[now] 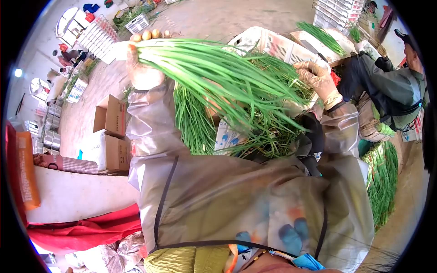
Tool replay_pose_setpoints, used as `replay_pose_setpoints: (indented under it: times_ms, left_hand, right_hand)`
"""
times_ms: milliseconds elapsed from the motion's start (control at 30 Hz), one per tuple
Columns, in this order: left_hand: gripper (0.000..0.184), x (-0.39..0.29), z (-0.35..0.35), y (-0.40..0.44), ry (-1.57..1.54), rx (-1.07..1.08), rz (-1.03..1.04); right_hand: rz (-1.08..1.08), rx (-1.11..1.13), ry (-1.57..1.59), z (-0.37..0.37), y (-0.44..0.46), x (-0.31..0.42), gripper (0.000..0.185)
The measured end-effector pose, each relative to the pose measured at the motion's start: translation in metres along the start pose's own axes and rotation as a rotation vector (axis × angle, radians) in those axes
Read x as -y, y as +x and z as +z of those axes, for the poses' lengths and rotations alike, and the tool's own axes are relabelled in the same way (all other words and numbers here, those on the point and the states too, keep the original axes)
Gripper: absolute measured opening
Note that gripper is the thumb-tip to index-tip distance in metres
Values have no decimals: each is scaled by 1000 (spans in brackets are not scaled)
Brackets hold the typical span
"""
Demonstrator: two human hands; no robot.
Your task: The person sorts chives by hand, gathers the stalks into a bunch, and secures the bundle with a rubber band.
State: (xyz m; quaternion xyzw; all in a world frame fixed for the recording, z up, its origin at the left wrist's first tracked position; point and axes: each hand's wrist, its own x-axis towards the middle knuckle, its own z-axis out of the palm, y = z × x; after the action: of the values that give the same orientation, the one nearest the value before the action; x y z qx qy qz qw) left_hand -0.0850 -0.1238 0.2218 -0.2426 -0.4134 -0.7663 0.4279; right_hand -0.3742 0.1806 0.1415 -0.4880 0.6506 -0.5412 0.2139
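Observation:
My left hand [143,68], in a pale glove, is closed around the pale root end of a large bunch of chives [209,68]. The long green leaves fan out to the right, their tips drooping over my lap. Near those tips is my right hand [316,82], also gloved, with its fingers loosely bent and apart; I see nothing held in it. Beneath the bunch lies a pile of loose chives and trimmings [268,136]. Another bundle of chives [193,123] hangs below my left wrist, partly covered by the held bunch.
A white plastic crate [259,38] stands just beyond the pile. Chives also lie on a board [314,36] at the back right and in a heap [382,182] by my right side. A co-worker [391,86] sits at the right. Cardboard boxes [111,118] stand at the left.

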Motion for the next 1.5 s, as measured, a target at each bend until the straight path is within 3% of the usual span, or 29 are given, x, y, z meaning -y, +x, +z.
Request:
replay_pose_setpoints:
  times_ms: [267, 400, 467, 567, 700, 800, 867, 933, 1033, 1200, 1267, 1300, 1333, 1400, 1433, 1500]
  left_hand:
    - [23, -5, 42, -18, 71, 217, -20]
    - [24, 17, 59, -32, -28, 231, -161]
    - [24, 31, 60, -38, -62, 235, -205]
    - [24, 50, 62, -50, -126, 232, -269]
    - [23, 63, 54, -66, -178, 189, -313]
    - [22, 66, 39, -76, -156, 182, -258]
    - [19, 61, 35, -81, -58, 156, -371]
    - [25, 66, 29, -88, -97, 56, -327]
    - [29, 71, 21, -94, -81, 158, -429]
    - [29, 72, 31, -93, -32, 117, -575]
    - [35, 71, 23, -98, -89, 73, -686]
    - [56, 73, 20, -99, -19, 91, -677]
    - [56, 75, 18, -100, -21, 93, -679]
    - [77, 77, 16, -105, -88, 126, -693]
    - [89, 76, 12, -108, -78, 97, -709]
    - [92, 72, 10, -111, -65, 45, -685]
  right_hand:
    - [150, -98, 125, 12, 0, 8, 19]
    - [-339, -69, 178, 66, 6, 68, 23]
    - [-405, 15, 207, 92, 11, 85, 29]
    - [-303, 109, 223, 125, 21, 104, 36]
    - [-101, 268, 346, 132, 23, 97, 25]
    - [-478, -88, -337, 120, 19, 84, 10]
    - [-367, -37, -164, 109, 14, 74, 9]
    - [-244, -34, 6, 99, 10, 57, 12]
    - [-142, 31, 83, 89, -1, 45, 11]
    - [-201, -1, -260, 80, -5, 61, 11]
    - [-516, -38, -621, 68, 6, 74, 11]
    - [-610, -92, -783, 60, 11, 78, 12]
    - [-671, -113, -755, 54, 15, 86, 12]
    - [-625, -185, -760, 37, 16, 83, 12]
    - [-482, -153, -630, 31, 9, 88, 13]
    - [-263, -198, -354, 14, -2, 61, 8]
